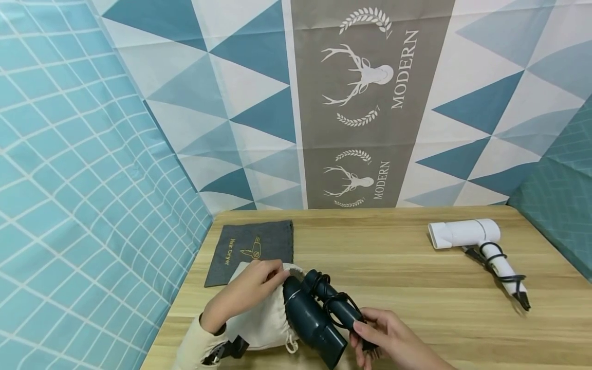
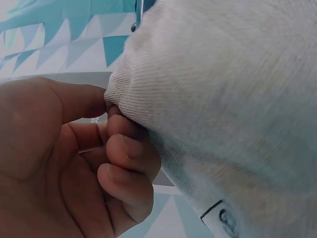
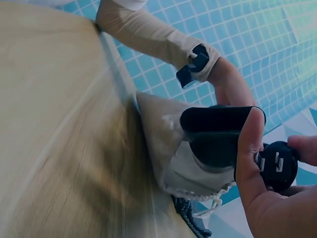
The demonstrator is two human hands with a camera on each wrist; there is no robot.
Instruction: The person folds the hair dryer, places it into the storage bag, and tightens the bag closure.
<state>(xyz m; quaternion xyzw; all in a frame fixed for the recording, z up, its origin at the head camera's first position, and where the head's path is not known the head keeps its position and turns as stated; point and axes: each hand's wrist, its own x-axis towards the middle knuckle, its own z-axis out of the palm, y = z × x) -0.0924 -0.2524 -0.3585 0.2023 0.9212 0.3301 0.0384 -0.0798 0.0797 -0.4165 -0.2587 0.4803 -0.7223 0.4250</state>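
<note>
A dark hair dryer (image 1: pixel 307 318), its black cord wound round the handle, lies with its rear end at the mouth of a cream drawstring bag (image 1: pixel 259 326). My left hand (image 1: pixel 252 288) pinches the bag's gathered rim between thumb and fingers; the left wrist view shows this grip on the fabric (image 2: pixel 223 74) close up. Around the end of the dryer's handle, my right hand (image 1: pixel 386 331) curls its thumb and fingers. In the right wrist view the plug (image 3: pixel 271 166) shows its prongs beside that hand's thumb. How much of the dryer sits inside the bag is partly hidden.
A grey cloth pouch (image 1: pixel 277 239) with gold "Hair Dryer" lettering lies behind the bag, partly covered by it. At the right on the wooden table (image 1: pixel 370 231) rests a white hair dryer (image 1: pixel 467 234), cord wrapped on its handle. Patterned cloths hang behind and at the sides.
</note>
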